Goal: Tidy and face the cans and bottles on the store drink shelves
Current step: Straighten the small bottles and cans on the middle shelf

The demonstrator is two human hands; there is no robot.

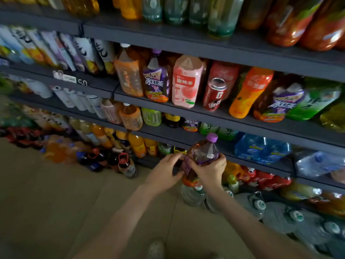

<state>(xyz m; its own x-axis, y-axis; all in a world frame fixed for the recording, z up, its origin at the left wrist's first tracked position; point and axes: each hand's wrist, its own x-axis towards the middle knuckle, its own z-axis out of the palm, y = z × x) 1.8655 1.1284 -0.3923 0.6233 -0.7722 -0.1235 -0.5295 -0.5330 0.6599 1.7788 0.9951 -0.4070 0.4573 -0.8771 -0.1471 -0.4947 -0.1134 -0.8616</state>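
Gripping the purple-capped tea bottle (204, 153) from both sides, the left hand (168, 166) and right hand (210, 170) curl their fingers round its body; it is held off the floor before a lower shelf (177, 138); its long axis tilts, cap pointing up and rightward.

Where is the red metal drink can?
In the head view, the red metal drink can stands on a dark shelf right of centre, between a pink plastic bottle and an orange plastic bottle.
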